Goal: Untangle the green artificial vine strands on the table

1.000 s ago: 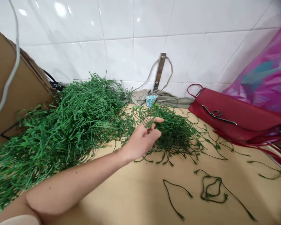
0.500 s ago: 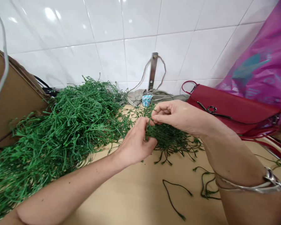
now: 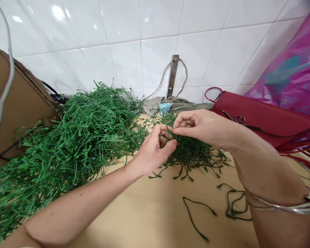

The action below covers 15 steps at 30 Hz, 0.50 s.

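Note:
My left hand (image 3: 155, 153) is above the table, its fingers curled around a few thin green cords (image 3: 167, 120) that stick up past the forefinger. The thumb stands a little apart from the fingers. Thumb and fingertips of my right hand (image 3: 205, 127) pinch at the same cords, close to the left fingertips; the exact grip is partly hidden. Under both hands lies a heap of dark green cords (image 3: 191, 155) with knotted, frayed ends. To the left spreads a larger, brighter green tangle of cords (image 3: 92, 120).
Loose dark cords (image 3: 196, 220) lie on the wooden table (image 3: 134, 220) at the front. A red handbag (image 3: 268, 113) and a purple plastic bag (image 3: 291, 75) are at the right. A small blue-and-white cup (image 3: 165, 107) stands by the tiled wall; a cardboard box (image 3: 17, 113) is left.
My right hand has come in from the right and met the left hand at the cords. Since half a second ago, the left thumb and fingers have shifted slightly; the camera view has also moved.

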Available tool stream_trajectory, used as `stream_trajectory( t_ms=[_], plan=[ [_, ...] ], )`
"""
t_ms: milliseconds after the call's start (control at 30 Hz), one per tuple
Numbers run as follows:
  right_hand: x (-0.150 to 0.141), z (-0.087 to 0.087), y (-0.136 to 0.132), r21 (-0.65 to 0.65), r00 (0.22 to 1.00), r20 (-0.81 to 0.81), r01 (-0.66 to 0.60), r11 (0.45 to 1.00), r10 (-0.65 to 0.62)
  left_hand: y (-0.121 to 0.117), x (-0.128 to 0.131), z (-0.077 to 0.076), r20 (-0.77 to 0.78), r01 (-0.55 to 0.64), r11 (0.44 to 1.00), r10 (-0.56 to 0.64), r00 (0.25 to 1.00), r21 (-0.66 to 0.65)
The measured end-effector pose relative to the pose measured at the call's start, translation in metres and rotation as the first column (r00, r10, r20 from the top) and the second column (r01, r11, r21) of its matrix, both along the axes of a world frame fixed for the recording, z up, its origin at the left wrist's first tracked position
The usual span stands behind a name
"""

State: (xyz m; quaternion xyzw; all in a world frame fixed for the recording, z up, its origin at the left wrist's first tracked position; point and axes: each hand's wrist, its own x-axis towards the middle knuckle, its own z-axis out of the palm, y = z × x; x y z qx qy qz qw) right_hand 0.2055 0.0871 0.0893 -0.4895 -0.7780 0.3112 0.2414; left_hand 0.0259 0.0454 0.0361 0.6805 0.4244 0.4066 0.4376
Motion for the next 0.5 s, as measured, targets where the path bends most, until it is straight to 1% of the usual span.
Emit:
stream_trajectory(
  t_ms=[67, 133, 200, 300, 333, 400, 467, 500],
  plan=[
    [0.003, 0.002, -0.001, 0.028, 1.000, 0.003, 0.002, 1.000, -0.002, 0.004, 0.000, -0.002, 0.119, 0.024, 0.999, -0.018, 0.993, -0.047],
    [0.003, 0.003, -0.002, 0.051, 1.000, 0.018, 0.012, 0.999, -0.013, 0.008, -0.001, -0.003, 0.190, 0.020, 0.998, -0.006, 0.982, -0.068],
    [0.002, 0.003, -0.003, 0.062, 0.999, 0.035, 0.015, 0.998, -0.018, 0.011, -0.003, -0.003, 0.208, 0.001, 0.997, 0.014, 0.978, -0.073],
    [-0.001, 0.002, -0.004, 0.061, 0.997, 0.083, 0.002, 0.998, -0.007, 0.013, -0.006, 0.000, 0.183, -0.027, 0.998, 0.038, 0.982, -0.061],
    [-0.002, 0.002, -0.004, 0.086, 0.993, 0.114, 0.002, 0.996, -0.011, 0.014, -0.006, 0.001, 0.175, -0.032, 0.998, 0.042, 0.984, -0.061],
    [-0.006, 0.002, -0.006, 0.194, 0.981, 0.191, 0.007, 0.981, -0.044, 0.014, -0.007, 0.000, 0.169, -0.032, 0.996, 0.045, 0.985, -0.078],
    [-0.013, 0.001, -0.008, 0.318, 0.964, 0.246, 0.017, 0.948, -0.099, 0.016, -0.007, -0.001, 0.180, -0.019, 0.994, 0.039, 0.983, -0.110],
    [-0.017, 0.000, -0.009, 0.358, 0.958, 0.257, 0.025, 0.933, -0.125, 0.017, -0.008, -0.002, 0.193, -0.017, 0.992, 0.041, 0.980, -0.123]
  ],
)
